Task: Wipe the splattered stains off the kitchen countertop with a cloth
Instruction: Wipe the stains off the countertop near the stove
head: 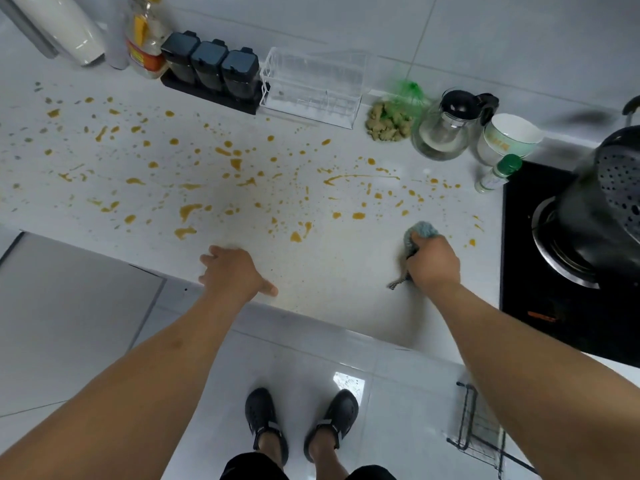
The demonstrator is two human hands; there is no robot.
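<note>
- Orange-brown stains [188,211] speckle the pale surface [329,289] from its far left across to the stove's edge.
- The left hand [232,271] rests near the front edge, fingers spread and relaxed, its grip apart and holding nothing.
- The right hand [433,259] has its grip clamped on a bunched grey-blue cloth [417,235], which pokes out beyond the knuckles and presses on the surface, with stains just beside it.
- A black stove [540,306] lies at the right.

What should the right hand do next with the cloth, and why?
Probably push the cloth forward and left into the nearest stains. The right hand grips it on the countertop, and orange splatter lies just beyond it.
</note>
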